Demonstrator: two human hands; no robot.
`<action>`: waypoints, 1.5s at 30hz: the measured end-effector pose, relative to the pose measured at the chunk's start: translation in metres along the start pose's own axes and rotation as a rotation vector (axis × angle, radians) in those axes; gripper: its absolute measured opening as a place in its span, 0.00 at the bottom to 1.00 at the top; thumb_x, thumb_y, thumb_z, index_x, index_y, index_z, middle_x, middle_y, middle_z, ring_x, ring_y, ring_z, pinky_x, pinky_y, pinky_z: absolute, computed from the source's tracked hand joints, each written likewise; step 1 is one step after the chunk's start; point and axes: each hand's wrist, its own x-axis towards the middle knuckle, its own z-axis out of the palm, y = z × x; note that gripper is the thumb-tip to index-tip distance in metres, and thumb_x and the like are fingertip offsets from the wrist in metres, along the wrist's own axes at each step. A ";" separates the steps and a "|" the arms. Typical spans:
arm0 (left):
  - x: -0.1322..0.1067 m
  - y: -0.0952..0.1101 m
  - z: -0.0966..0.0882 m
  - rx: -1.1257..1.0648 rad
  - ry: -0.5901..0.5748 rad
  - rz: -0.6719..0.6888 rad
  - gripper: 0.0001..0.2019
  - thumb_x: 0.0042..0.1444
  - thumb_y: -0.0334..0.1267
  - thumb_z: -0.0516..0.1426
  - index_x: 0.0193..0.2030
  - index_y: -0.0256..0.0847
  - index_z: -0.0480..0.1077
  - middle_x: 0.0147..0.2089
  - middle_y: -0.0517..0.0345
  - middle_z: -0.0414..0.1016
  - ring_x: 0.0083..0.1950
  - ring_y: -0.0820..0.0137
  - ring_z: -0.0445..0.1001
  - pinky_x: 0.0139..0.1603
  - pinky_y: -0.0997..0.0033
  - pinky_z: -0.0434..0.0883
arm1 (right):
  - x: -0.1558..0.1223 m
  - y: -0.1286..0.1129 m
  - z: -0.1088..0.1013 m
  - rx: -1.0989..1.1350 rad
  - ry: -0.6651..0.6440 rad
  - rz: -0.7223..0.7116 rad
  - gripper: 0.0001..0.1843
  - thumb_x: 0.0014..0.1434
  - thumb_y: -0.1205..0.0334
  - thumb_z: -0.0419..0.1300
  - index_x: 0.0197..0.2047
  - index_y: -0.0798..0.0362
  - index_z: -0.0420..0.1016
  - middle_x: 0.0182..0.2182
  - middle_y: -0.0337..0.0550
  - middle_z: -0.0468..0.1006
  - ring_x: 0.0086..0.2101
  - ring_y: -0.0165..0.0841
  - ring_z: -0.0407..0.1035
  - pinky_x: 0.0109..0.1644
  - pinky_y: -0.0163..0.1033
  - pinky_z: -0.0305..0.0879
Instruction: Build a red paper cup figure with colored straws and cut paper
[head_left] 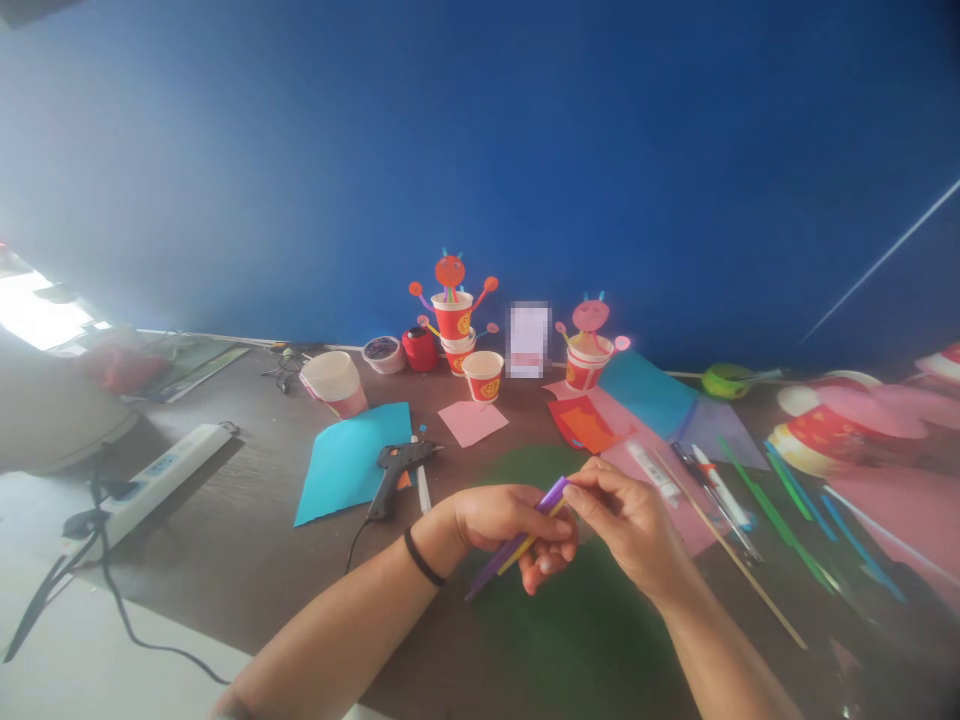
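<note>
Purple straw (553, 495), yellow stick (525, 545) alongside, left hand (504, 525) fingers clamped on both, right hand (634, 522) pinching straw tip

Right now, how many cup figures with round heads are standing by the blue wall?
2. The orange-headed figure stands left of the blurred card; the pink-headed figure stands right of it. More could hide in the clutter at right.

left hand (510, 528) and right hand (630, 520) gripping purple straw (517, 545), green paper (592, 630) beneath
</note>
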 end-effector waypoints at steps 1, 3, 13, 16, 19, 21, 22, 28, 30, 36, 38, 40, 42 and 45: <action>0.000 0.000 0.000 0.000 -0.004 -0.005 0.16 0.49 0.46 0.61 0.30 0.32 0.70 0.20 0.60 0.68 0.21 0.72 0.71 0.19 0.75 0.72 | 0.000 0.000 0.000 0.001 0.001 0.002 0.11 0.60 0.54 0.56 0.33 0.51 0.74 0.27 0.37 0.65 0.28 0.30 0.61 0.32 0.36 0.57; 0.000 0.000 0.000 0.003 -0.016 -0.016 0.15 0.49 0.46 0.60 0.30 0.33 0.70 0.20 0.60 0.67 0.21 0.73 0.71 0.18 0.75 0.72 | 0.001 0.000 -0.001 0.004 -0.003 0.008 0.11 0.60 0.54 0.56 0.33 0.51 0.74 0.27 0.37 0.65 0.28 0.30 0.61 0.32 0.36 0.57; 0.003 -0.004 -0.004 0.006 -0.049 -0.030 0.16 0.48 0.48 0.60 0.30 0.33 0.69 0.20 0.60 0.66 0.21 0.72 0.70 0.18 0.74 0.72 | 0.001 -0.005 -0.001 0.010 -0.046 0.025 0.12 0.59 0.53 0.56 0.32 0.52 0.74 0.27 0.37 0.65 0.28 0.30 0.62 0.32 0.36 0.58; 0.003 -0.004 -0.004 0.008 -0.060 -0.036 0.17 0.49 0.48 0.59 0.30 0.33 0.70 0.20 0.60 0.66 0.20 0.73 0.70 0.17 0.75 0.71 | 0.001 -0.004 -0.001 0.005 -0.042 0.028 0.12 0.59 0.52 0.57 0.32 0.52 0.74 0.27 0.37 0.65 0.28 0.30 0.62 0.32 0.36 0.58; 0.002 -0.002 -0.002 0.016 -0.050 -0.038 0.16 0.49 0.48 0.59 0.29 0.33 0.70 0.20 0.61 0.65 0.20 0.73 0.70 0.17 0.76 0.71 | 0.001 -0.003 -0.001 0.021 -0.054 0.042 0.12 0.58 0.52 0.57 0.34 0.52 0.75 0.27 0.38 0.66 0.29 0.31 0.63 0.33 0.36 0.60; 0.001 -0.001 -0.001 0.031 -0.033 -0.048 0.15 0.49 0.46 0.59 0.29 0.33 0.70 0.19 0.61 0.66 0.19 0.74 0.69 0.17 0.76 0.71 | 0.001 -0.003 -0.002 0.029 -0.065 0.047 0.12 0.58 0.52 0.58 0.35 0.52 0.76 0.27 0.38 0.66 0.29 0.31 0.63 0.33 0.36 0.60; 0.000 0.000 0.000 0.042 -0.024 -0.055 0.14 0.49 0.46 0.59 0.28 0.33 0.70 0.19 0.61 0.65 0.19 0.74 0.69 0.17 0.76 0.71 | 0.001 -0.004 -0.002 0.030 -0.068 0.049 0.12 0.57 0.52 0.58 0.34 0.52 0.76 0.27 0.37 0.66 0.29 0.31 0.63 0.33 0.36 0.60; 0.000 -0.001 -0.002 0.105 -0.016 -0.100 0.13 0.50 0.44 0.59 0.28 0.34 0.70 0.20 0.60 0.69 0.19 0.73 0.71 0.18 0.75 0.72 | 0.002 -0.009 -0.005 0.019 -0.099 0.067 0.13 0.57 0.51 0.59 0.31 0.52 0.76 0.25 0.36 0.65 0.28 0.30 0.62 0.31 0.35 0.59; 0.001 -0.003 -0.006 0.121 -0.027 -0.119 0.12 0.50 0.44 0.59 0.29 0.34 0.70 0.20 0.60 0.70 0.19 0.72 0.72 0.18 0.75 0.72 | 0.002 -0.009 -0.005 0.008 -0.109 0.078 0.13 0.56 0.51 0.59 0.30 0.52 0.76 0.25 0.36 0.64 0.28 0.30 0.61 0.31 0.35 0.58; 0.006 -0.006 -0.011 0.127 -0.102 -0.134 0.11 0.50 0.43 0.59 0.29 0.35 0.70 0.21 0.59 0.69 0.20 0.71 0.72 0.20 0.71 0.73 | 0.001 -0.001 -0.006 0.005 -0.118 0.113 0.11 0.55 0.52 0.60 0.33 0.51 0.78 0.26 0.37 0.64 0.28 0.30 0.61 0.31 0.35 0.57; 0.007 -0.006 -0.011 0.144 -0.121 -0.133 0.11 0.50 0.43 0.59 0.29 0.35 0.70 0.21 0.60 0.69 0.20 0.70 0.72 0.20 0.71 0.73 | 0.000 0.000 -0.006 0.000 -0.127 0.119 0.11 0.56 0.52 0.60 0.34 0.50 0.78 0.26 0.37 0.65 0.29 0.31 0.61 0.32 0.35 0.58; 0.008 -0.007 -0.011 0.146 -0.127 -0.129 0.11 0.49 0.44 0.59 0.29 0.35 0.70 0.20 0.60 0.69 0.20 0.71 0.72 0.20 0.71 0.73 | -0.001 0.000 -0.006 -0.006 -0.139 0.124 0.11 0.56 0.52 0.60 0.33 0.50 0.78 0.25 0.37 0.66 0.29 0.31 0.62 0.32 0.35 0.58; 0.008 -0.008 -0.010 0.135 -0.124 -0.120 0.12 0.49 0.45 0.60 0.29 0.36 0.70 0.20 0.61 0.69 0.20 0.71 0.72 0.20 0.72 0.73 | -0.001 -0.001 -0.007 -0.022 -0.134 0.130 0.12 0.56 0.51 0.60 0.33 0.50 0.77 0.25 0.37 0.66 0.28 0.31 0.62 0.31 0.35 0.58; 0.007 -0.008 -0.009 0.135 -0.094 -0.084 0.14 0.49 0.46 0.60 0.30 0.36 0.70 0.21 0.61 0.69 0.20 0.72 0.72 0.21 0.73 0.73 | 0.000 -0.002 -0.008 -0.054 -0.117 0.139 0.12 0.55 0.51 0.60 0.31 0.51 0.77 0.24 0.36 0.67 0.28 0.31 0.62 0.32 0.36 0.58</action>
